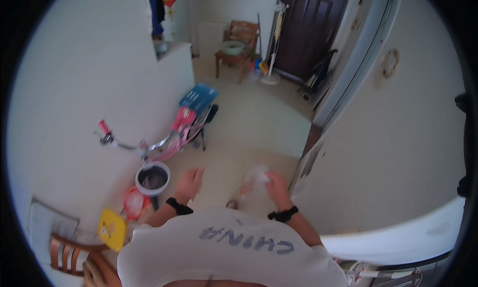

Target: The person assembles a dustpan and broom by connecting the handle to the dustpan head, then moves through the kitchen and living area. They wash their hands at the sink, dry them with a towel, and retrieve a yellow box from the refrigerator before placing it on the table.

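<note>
Between white walls I see below me a pale floor, with a dark door far at right and a pink bicycle at left. My left hand is curled. My right hand has its fingers clamped on a whitish translucent piece, which slants lengthwise toward near left. Its edges are blurred; whether my left fingers meet, I cannot tell.

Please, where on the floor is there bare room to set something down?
Free: the pale floor between the pink bicycle and right wall, toward the dark door; your right hand shows over its near end. Crowded: the left side, with bicycle, blue box, round container, red bag; the far end, with wooden chair, white stand.
</note>
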Demonstrator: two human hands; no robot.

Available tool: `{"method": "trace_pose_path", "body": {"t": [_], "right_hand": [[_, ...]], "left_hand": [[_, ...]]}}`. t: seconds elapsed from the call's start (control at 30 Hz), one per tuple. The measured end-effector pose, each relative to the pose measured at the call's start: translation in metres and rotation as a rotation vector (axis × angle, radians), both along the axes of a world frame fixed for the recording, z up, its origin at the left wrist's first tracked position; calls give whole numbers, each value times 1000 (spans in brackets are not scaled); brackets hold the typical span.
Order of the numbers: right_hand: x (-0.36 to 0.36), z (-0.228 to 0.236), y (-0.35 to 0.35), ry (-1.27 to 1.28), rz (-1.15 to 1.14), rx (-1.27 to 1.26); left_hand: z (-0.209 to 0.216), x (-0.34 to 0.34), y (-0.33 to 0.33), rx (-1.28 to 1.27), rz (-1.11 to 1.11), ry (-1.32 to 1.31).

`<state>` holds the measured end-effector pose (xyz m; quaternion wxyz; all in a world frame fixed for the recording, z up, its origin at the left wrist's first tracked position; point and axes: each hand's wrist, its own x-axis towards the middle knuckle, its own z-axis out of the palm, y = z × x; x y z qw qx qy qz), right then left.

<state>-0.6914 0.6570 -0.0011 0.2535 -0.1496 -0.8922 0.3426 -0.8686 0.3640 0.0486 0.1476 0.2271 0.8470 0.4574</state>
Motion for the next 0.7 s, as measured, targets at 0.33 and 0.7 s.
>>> {"method": "trace_pose_path", "body": {"t": [0.33, 0.7], "right_hand": [[-145, 44, 213, -76, -232, -157], [-414, 21, 447, -248, -60, -215]], "left_hand": [[2, -220, 266, 270, -308, 223], [-12, -452, 426, 199, -68, 209]]}}
